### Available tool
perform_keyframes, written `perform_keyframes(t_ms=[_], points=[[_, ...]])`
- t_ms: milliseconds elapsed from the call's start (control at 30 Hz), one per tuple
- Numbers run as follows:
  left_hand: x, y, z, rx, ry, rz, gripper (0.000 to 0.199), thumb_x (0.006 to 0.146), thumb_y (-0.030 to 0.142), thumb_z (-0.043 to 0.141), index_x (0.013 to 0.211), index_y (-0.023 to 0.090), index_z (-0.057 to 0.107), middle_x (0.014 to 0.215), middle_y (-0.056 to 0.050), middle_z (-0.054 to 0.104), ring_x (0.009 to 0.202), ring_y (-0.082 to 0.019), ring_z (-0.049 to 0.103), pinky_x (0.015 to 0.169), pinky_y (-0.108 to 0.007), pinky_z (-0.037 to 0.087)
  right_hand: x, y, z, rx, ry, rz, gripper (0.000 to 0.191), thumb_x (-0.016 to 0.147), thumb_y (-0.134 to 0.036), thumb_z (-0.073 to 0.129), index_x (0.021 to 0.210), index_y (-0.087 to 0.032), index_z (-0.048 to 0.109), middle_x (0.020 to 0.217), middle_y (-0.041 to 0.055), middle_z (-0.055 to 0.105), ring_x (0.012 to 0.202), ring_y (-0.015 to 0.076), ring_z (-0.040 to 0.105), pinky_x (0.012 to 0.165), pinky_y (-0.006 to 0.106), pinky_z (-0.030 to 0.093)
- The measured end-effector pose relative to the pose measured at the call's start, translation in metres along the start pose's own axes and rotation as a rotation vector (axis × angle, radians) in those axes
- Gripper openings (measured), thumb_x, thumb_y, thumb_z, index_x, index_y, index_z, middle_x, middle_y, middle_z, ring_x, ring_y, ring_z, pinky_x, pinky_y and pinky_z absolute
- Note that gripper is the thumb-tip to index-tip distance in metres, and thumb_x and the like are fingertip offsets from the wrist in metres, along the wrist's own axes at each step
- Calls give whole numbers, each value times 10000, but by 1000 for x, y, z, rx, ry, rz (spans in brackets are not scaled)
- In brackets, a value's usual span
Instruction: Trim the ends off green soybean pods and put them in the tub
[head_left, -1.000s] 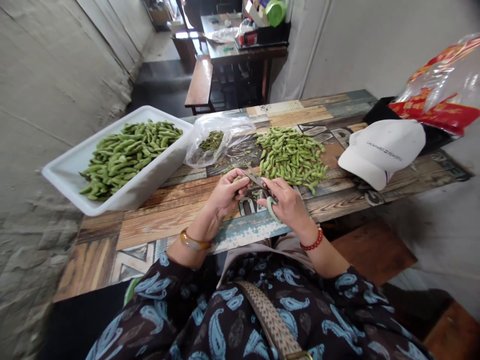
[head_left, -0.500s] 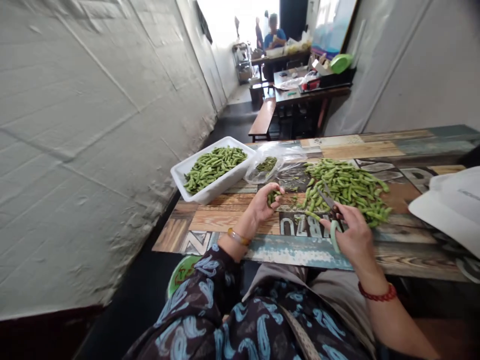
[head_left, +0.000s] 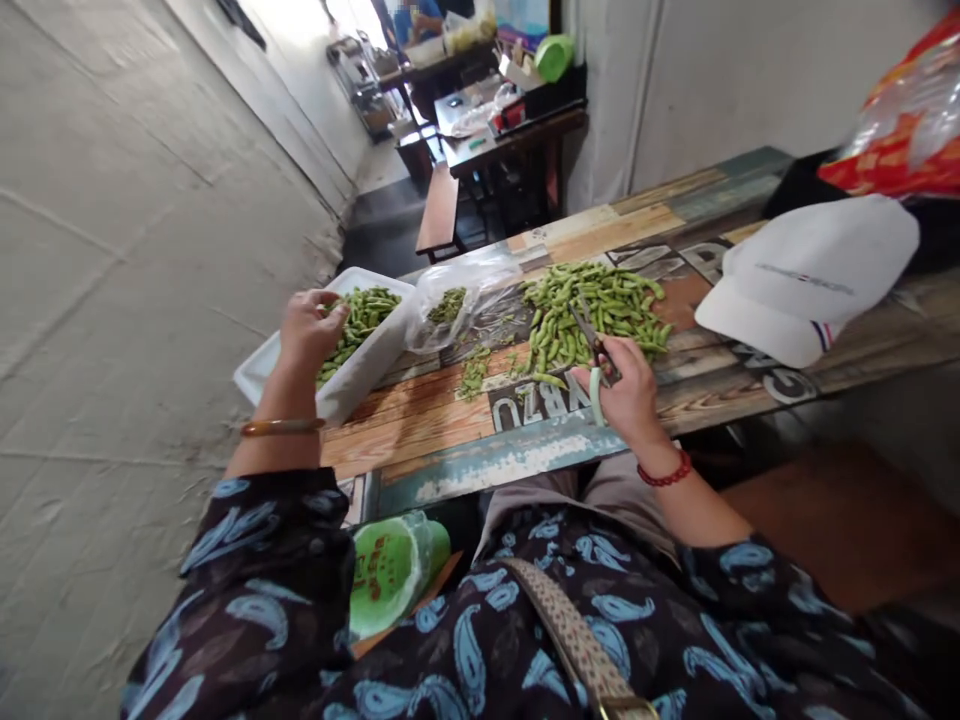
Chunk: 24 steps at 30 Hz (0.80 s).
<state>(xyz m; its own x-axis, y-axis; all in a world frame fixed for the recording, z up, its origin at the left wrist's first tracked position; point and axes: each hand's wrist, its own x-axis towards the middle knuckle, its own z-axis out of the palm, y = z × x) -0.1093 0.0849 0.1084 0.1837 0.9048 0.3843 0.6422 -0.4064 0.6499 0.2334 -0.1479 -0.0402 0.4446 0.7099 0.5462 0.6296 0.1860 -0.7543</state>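
In the head view my left hand [head_left: 307, 325] hangs over the white tray [head_left: 352, 375] on the left. Its thumb and forefinger are apart above the green soybean pods [head_left: 364, 315] inside; its other fingers are largely hidden. My right hand [head_left: 626, 385] is closed around scissors [head_left: 596, 390] with pale green handles. Their blades point up and left over a heap of green pods [head_left: 592, 300] on the table. One loose pod [head_left: 550, 380] lies just left of the right hand, beside the scissors.
A clear plastic bag [head_left: 427, 325] with trimmings stands between tray and heap. Small green scraps [head_left: 476, 370] lie on the patterned table [head_left: 420, 400]. A white cap [head_left: 810, 270] sits on the right. A green bucket [head_left: 390, 570] stands below the table edge. A person [head_left: 416, 25] is far back.
My left hand has moved left from above the table to over the tray. Green scraps now show where it was. My right hand still holds the scissors by the heap; the view has shifted.
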Motion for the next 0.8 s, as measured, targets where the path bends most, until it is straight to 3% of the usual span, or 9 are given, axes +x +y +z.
perform_keyframes(t_ms=[67, 133, 233, 300, 433, 533, 633, 700, 800], points=[[-8, 11, 7, 21, 17, 58, 135, 762, 153, 732, 768, 128, 600, 688, 23, 514, 734, -114, 457, 714, -230, 382, 1, 1, 0, 8, -7, 6, 418, 854, -367, 665, 1228, -184, 632, 1102, 109, 629, 812, 209, 645, 782, 392, 585], [-26, 28, 30, 86, -29, 132, 26, 775, 132, 693, 793, 122, 677, 775, -1, 586, 780, -125, 499, 767, -246, 402, 1, 1, 1, 15, -19, 7, 434, 852, -359, 668, 1248, -187, 628, 1123, 110, 624, 807, 206, 640, 782, 391, 586], [-62, 57, 85, 25, -291, 208, 95, 810, 196, 658, 834, 155, 740, 864, -46, 658, 749, -147, 568, 720, -268, 433, 1, 2, 0, 15, -43, -3, 460, 853, -350, 667, 1280, -187, 617, 1124, 109, 622, 798, 200, 631, 715, 360, 586], [-86, 73, 125, -27, -460, 334, 107, 812, 225, 668, 853, 185, 758, 913, -72, 671, 808, -176, 593, 764, -291, 450, 0, 3, -2, 3, -65, -12, 476, 853, -341, 669, 1303, -199, 607, 1122, 103, 621, 792, 193, 628, 705, 345, 585], [-118, 92, 183, 4, -623, 534, 195, 828, 178, 626, 971, 191, 757, 971, -111, 646, 915, -227, 593, 863, -358, 457, -5, 4, -11, -52, -121, -17, 488, 849, -314, 683, 1321, -216, 602, 1152, 98, 613, 790, 184, 633, 781, 363, 589], [-126, 95, 198, 84, -657, 575, 192, 802, 118, 598, 905, 183, 748, 947, -112, 613, 902, -236, 573, 834, -366, 455, -11, 3, -18, -90, -154, -10, 504, 845, -315, 698, 1327, -202, 601, 1177, 106, 606, 814, 189, 642, 816, 371, 589], [-125, 91, 196, 17, -642, 517, 110, 767, 108, 626, 805, 178, 702, 902, -85, 605, 842, -208, 549, 775, -332, 440, -14, 2, -19, -118, -178, -14, 502, 842, -314, 706, 1322, -204, 605, 1167, 101, 611, 831, 193, 647, 853, 376, 584], [-122, 86, 190, -154, -616, 384, 54, 739, 135, 681, 767, 174, 657, 803, -43, 593, 755, -166, 523, 714, -287, 423, -15, 2, -19, -134, -193, -24, 487, 844, -307, 703, 1313, -211, 611, 1162, 99, 617, 819, 191, 646, 845, 378, 586], [-118, 77, 179, -552, -592, 53, 184, 716, 236, 760, 753, 163, 596, 669, 17, 544, 608, -100, 466, 592, -217, 379, -14, 2, -16, -147, -197, -32, 470, 853, -306, 691, 1306, -207, 613, 1156, 101, 619, 809, 190, 646, 815, 377, 589]])
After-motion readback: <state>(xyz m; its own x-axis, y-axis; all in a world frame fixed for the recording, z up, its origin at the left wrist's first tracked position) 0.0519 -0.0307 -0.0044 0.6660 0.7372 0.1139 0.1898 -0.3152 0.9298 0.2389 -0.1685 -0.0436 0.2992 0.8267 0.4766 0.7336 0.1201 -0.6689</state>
